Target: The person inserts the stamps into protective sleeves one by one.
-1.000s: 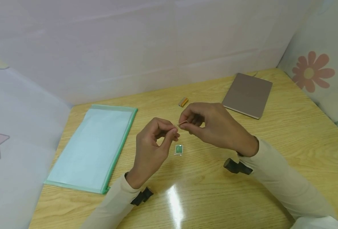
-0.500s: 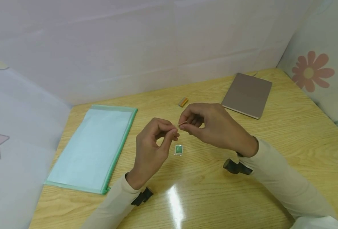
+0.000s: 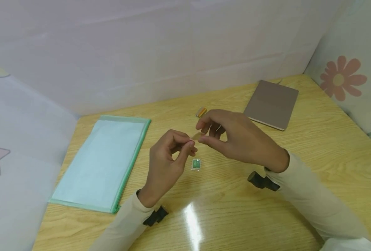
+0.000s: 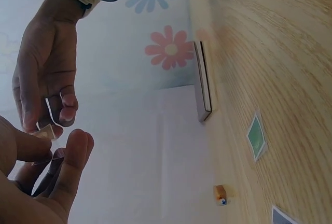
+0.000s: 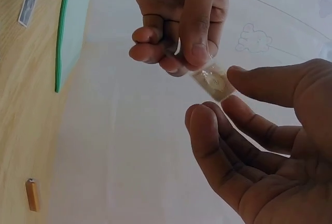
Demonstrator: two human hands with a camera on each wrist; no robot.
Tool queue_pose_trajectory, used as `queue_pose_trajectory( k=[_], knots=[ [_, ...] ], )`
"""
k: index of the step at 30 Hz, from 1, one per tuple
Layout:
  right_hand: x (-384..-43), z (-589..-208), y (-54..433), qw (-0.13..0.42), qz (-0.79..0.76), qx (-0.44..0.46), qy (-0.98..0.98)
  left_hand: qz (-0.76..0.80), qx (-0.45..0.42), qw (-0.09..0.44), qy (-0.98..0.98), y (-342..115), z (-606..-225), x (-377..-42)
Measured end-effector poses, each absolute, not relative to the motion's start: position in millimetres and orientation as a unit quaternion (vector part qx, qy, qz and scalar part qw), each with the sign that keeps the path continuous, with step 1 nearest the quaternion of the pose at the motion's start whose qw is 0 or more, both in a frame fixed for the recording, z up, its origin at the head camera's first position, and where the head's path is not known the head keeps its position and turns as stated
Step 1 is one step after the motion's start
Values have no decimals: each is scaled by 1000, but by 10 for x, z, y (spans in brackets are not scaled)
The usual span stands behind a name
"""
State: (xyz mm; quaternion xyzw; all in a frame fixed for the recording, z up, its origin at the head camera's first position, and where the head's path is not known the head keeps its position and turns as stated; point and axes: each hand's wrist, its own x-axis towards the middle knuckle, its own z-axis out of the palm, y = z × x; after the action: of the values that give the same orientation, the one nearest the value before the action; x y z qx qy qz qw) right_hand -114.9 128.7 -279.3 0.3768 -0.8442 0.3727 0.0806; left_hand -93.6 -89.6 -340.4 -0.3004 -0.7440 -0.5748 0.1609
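A small yellowish-brown stamp (image 5: 213,81) with an oval design is held in the air between the two hands. My left hand (image 3: 166,158) pinches it at one edge between thumb and index finger; clear film shows by those fingers in the left wrist view. The right hand (image 3: 240,136) holds the opposite corner between thumb and a curled finger, its index finger raised. Below them on the table lies a green stamp (image 3: 196,163) in a clear sleeve. Another dark grey stamp (image 4: 282,217) sits at the left wrist view's lower edge.
A clear zip folder (image 3: 103,162) with green edging lies on the left of the wooden table (image 3: 229,212). At the back right is a brown notebook (image 3: 272,104). A small orange-and-grey block (image 3: 201,112) lies behind the hands.
The right index finger has lifted, and the right hand has shifted slightly right. More of the stamp's face now shows between the hands. The left hand is nearly still.
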Motion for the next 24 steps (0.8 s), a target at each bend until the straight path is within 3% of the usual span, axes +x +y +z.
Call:
queue_pose_trajectory(
  k=[9,24],
  knots=[
    [-1147,-2865,1249,89,388,390,-830,-604,-294,134,-729,-894,-3392,-940],
    [-1170,-2877,1232,148,362,436,-811,-610,-286,122,-729,-898,-3361,-918]
  ],
)
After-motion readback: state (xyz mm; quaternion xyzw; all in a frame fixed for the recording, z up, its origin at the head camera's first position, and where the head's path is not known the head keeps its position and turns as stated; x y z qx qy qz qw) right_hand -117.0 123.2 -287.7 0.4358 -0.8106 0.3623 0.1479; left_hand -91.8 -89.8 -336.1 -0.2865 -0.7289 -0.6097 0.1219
